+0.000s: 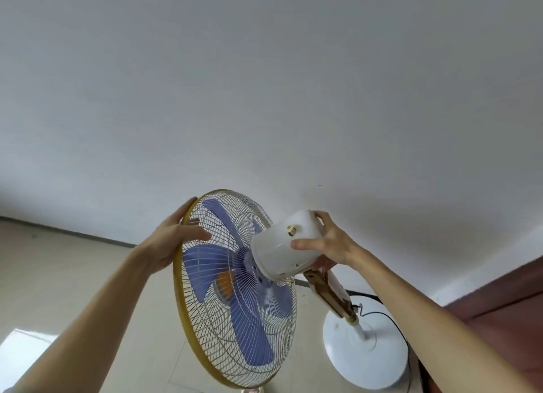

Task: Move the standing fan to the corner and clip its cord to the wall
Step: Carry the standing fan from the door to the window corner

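The standing fan has a wire cage [235,328] with a yellow rim, blue blades and a white motor housing [279,245]. My left hand [173,240] grips the upper left of the cage rim. Around the back of the motor housing my right hand [326,240] is wrapped. A brass-coloured neck and white pole lead down to the round white base [379,360] on the floor. The black cord [382,314] curls from the pole over the base and runs down its right side.
A plain white wall [264,99] fills the upper view and meets the beige tiled floor [73,275] at a dark skirting line. A reddish-brown surface [505,298] lies at the right. A bright patch of light falls on the floor at the lower left.
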### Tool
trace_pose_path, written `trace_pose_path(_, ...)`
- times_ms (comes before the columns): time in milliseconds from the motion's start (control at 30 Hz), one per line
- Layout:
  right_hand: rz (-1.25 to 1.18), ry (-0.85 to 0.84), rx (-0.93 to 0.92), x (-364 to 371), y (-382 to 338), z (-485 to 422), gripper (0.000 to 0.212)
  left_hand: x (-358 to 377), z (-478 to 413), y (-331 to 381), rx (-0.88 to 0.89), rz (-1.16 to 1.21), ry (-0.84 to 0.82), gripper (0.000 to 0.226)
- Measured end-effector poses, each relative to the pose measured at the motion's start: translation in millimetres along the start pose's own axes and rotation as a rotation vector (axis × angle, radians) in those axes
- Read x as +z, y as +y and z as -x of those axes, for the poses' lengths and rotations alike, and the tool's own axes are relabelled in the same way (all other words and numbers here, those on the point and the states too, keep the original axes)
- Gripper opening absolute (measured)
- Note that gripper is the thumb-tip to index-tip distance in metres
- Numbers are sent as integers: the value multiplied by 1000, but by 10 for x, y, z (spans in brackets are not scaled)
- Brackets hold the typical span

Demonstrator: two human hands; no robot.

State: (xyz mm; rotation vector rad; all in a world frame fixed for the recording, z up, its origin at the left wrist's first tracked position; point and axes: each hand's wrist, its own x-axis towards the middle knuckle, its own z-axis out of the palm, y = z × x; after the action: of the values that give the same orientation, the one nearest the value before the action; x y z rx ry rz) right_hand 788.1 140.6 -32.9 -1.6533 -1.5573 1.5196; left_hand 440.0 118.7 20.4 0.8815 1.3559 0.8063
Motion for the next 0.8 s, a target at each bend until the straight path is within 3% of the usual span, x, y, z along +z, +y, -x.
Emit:
trace_pose_path(167,-10,81,-12,74,42,-69,98,-115,-79,20,-50,0,-26,111)
trace_pose_path(233,-10,101,-8,72,27,-106,100,-75,-78,45,-14,-206,78,103)
trace_pose_path(333,40,115,7,88,-19,-162,103,170,72,80,409,-695,517,64)
trace_pose_path(367,46,112,7,96,-30,-163,101,323,189,74,555,-718,573,50)
trace_pose_path(433,34,109,-1,114,-43,-159,93,700,431,9,621,-652,465,28)
trace_pose_path(567,26,115,32,98,-107,-163,86,1630,486,-544,340,-870,-47,38)
trace_pose_path(633,66,92,35,79,-145,-187,87,1982,327,-898,46,-736,-222,48)
trace_pose_path(733,126,87,33,10,-127,-241,101,2235,-14,-1344,-334,-362,-162,81)
trace_pose_path(800,166,59,20,-35,-79,-269,108,2347,-228,-1504,-400,-96,-27,95)
